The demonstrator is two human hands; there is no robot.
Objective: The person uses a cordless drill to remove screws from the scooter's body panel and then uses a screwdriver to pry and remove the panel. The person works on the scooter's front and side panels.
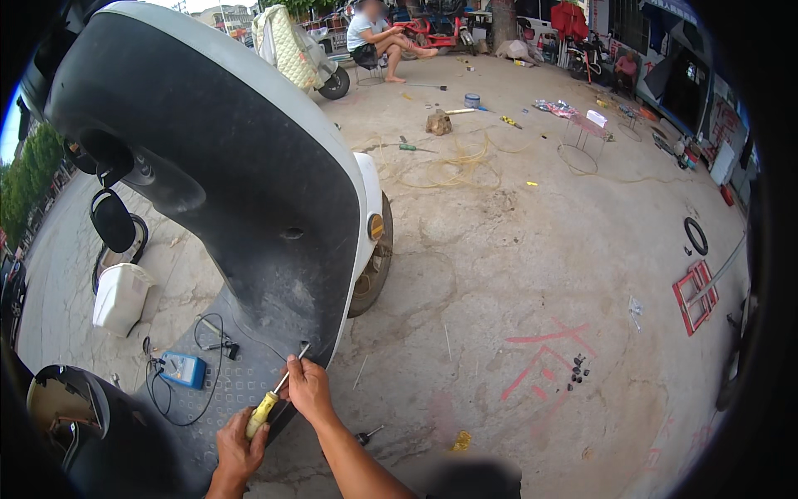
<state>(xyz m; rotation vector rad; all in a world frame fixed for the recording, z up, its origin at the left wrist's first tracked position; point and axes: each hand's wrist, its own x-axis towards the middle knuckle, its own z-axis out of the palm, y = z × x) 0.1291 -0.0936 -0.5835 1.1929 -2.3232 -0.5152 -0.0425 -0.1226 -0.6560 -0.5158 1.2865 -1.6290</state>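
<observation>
A screwdriver [263,412] with a yellowish handle slants up from my hands toward a small dark hole low on the scooter's black front panel [249,166]. Its handle lies in my left hand [238,442], whose fingers are closed round it. Higher up, my right hand [307,387] is closed with its fingertips at the metal shaft. The tip meets the panel near the hole; how deep it sits, I cannot tell. On the scooter's footboard [208,445], left of my hands, lies a blue meter [183,369] with black leads.
The scooter's seat base [71,399] stands open at lower left. A white bin [121,299] is beyond the footboard. On the concrete at right lie small black parts [576,372], a red metal frame [697,295] and a black ring [696,236]. A seated person [378,37] is far back.
</observation>
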